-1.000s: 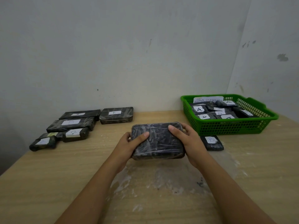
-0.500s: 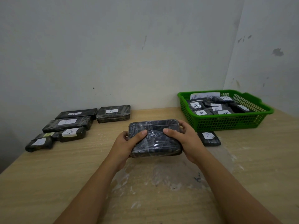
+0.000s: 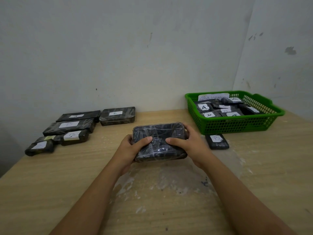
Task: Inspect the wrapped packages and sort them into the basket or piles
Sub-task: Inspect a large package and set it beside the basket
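Both hands, left and right, grip one package above the table, its label unseen. We judge sorting well along: several fill the basket, five lie far left, one B package waits beside the basket.

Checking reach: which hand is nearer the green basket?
Right. The right hand grips the wrapped package's right end, just left of and below the green basket. The left hand grips the package's far end from it.
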`<state>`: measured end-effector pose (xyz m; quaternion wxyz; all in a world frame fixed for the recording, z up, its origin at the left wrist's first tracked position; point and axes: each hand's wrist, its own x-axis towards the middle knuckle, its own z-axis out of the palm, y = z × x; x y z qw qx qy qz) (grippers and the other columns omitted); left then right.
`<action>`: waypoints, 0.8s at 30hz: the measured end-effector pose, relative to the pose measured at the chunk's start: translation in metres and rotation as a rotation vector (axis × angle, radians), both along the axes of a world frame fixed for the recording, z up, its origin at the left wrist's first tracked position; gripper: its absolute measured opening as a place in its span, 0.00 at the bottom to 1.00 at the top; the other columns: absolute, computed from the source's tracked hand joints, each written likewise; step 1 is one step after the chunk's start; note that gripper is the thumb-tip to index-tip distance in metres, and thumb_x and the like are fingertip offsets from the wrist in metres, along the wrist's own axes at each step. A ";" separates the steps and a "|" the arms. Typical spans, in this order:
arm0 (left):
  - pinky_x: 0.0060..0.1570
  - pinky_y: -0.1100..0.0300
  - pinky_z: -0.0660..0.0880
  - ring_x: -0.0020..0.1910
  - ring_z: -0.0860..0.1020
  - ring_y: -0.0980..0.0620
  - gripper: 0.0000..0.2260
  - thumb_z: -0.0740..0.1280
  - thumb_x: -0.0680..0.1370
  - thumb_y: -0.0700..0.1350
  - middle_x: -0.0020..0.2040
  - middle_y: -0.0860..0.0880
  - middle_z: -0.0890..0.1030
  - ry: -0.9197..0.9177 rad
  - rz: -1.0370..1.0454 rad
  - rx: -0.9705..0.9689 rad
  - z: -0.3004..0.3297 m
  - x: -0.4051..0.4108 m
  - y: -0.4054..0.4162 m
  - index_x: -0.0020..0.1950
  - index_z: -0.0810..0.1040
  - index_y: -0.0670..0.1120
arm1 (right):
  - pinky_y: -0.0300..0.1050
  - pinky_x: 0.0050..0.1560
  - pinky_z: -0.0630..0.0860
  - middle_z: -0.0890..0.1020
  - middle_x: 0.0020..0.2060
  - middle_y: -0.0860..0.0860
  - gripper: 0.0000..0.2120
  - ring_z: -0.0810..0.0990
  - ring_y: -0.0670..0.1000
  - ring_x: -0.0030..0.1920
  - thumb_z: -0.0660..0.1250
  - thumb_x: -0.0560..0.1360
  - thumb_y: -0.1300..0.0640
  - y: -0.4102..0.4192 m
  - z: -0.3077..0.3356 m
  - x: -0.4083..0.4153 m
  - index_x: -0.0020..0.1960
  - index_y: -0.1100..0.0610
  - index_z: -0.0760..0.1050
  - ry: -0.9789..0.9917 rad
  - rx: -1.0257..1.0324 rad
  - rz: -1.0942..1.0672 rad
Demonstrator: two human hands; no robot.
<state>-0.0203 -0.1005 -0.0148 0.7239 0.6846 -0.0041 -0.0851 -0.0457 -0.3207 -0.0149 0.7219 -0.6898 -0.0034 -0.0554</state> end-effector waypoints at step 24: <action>0.54 0.44 0.83 0.54 0.86 0.42 0.42 0.87 0.57 0.45 0.59 0.40 0.84 -0.032 -0.037 -0.066 -0.003 -0.001 0.001 0.67 0.74 0.40 | 0.51 0.63 0.81 0.80 0.63 0.44 0.59 0.83 0.44 0.59 0.86 0.57 0.50 0.004 -0.005 -0.004 0.80 0.47 0.59 -0.060 -0.066 -0.023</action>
